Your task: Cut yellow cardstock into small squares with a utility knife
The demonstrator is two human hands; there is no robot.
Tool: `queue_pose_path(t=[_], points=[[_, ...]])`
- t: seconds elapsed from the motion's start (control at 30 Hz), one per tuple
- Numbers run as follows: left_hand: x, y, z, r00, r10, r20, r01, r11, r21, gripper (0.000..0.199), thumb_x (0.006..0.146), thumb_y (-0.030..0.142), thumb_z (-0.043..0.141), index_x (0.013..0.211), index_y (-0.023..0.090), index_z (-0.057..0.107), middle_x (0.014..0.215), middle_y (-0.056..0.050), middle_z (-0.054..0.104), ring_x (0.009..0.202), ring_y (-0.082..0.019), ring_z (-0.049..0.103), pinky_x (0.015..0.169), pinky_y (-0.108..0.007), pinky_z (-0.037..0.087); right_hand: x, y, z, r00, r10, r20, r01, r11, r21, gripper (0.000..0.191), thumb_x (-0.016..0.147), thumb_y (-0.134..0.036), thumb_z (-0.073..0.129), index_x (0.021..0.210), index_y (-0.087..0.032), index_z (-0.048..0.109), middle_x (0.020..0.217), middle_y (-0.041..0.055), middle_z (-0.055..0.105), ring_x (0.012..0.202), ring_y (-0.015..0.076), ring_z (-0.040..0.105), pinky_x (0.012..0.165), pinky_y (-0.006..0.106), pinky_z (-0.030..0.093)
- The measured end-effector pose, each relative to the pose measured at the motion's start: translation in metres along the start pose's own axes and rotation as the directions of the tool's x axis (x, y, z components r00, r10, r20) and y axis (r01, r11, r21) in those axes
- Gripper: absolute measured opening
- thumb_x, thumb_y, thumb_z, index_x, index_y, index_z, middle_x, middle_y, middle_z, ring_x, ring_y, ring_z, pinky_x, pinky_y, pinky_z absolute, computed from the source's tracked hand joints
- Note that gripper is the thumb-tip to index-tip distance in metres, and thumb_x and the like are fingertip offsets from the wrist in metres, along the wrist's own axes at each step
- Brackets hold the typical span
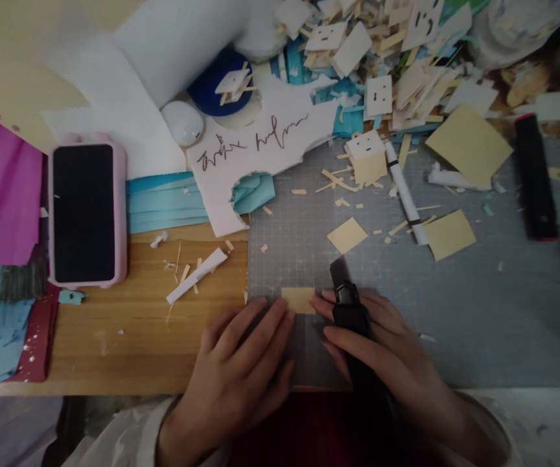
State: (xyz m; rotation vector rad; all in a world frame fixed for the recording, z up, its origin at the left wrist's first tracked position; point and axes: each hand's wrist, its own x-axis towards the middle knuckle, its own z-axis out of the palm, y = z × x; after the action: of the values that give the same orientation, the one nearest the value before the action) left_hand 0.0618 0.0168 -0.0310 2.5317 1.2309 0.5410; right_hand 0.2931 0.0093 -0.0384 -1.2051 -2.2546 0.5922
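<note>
Head view: the left hand (241, 363) lies flat, fingers released, fingertips pinning a small tan paper rectangle (299, 299). Just right of them, the right hand (382, 344) grips a black utility knife (350, 311); a slip could nick those fingertips (they sit close). Grey gridded cutting mat (455, 311) on a wooden desk (129, 337), paper scraps (382, 58) heaped beyond.

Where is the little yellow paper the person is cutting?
In the head view the little yellow paper lies on the grey cutting mat, near its left edge, between the left hand fingertips and the black knife in the right hand.
</note>
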Motion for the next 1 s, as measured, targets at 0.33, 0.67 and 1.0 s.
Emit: queue_pose_path(t=[0.33, 0.67, 1.0], points=[[0.002, -0.001, -0.001, 1.000, 0.012, 0.014, -0.012, 1.000, -0.015, 0.034, 0.088, 0.021, 0.058, 0.120, 0.011, 0.064, 0.120, -0.008, 0.070, 0.112, -0.026, 0.058, 0.092, -0.039, 0.041, -0.003, 0.002, 0.001, 0.999, 0.007, 0.032, -0.008, 1.000, 0.023, 0.039, 0.085, -0.006, 0.062, 0.121, -0.021, 0.056, 0.135, 0.0081, 0.060, 0.124, 0.0259, 0.055, 0.104, 0.046, 0.045], [0.002, -0.002, -0.001, 0.999, 0.021, 0.030, -0.021, 1.000, -0.017, 0.035, 0.088, 0.021, 0.057, 0.121, 0.011, 0.063, 0.123, -0.008, 0.069, 0.112, -0.028, 0.059, 0.092, -0.041, 0.043, 0.000, 0.000, 0.000, 0.998, 0.053, 0.025, -0.054, 0.998, 0.037, 0.047, 0.085, -0.007, 0.062, 0.127, -0.026, 0.053, 0.132, 0.0051, 0.062, 0.122, 0.0266, 0.057, 0.098, 0.047, 0.049], [-0.001, -0.002, -0.012, 0.987, 0.050, -0.153, -0.058, 0.997, -0.046, 0.021, 0.077, 0.008, 0.059, 0.094, 0.014, 0.070, 0.088, -0.002, 0.077, 0.084, -0.018, 0.067, 0.081, -0.035, 0.049, 0.000, 0.000, 0.001, 0.998, 0.054, 0.015, -0.054, 0.997, 0.046, 0.049, 0.084, -0.003, 0.062, 0.127, -0.024, 0.053, 0.132, 0.0053, 0.063, 0.119, 0.0273, 0.058, 0.095, 0.047, 0.050]])
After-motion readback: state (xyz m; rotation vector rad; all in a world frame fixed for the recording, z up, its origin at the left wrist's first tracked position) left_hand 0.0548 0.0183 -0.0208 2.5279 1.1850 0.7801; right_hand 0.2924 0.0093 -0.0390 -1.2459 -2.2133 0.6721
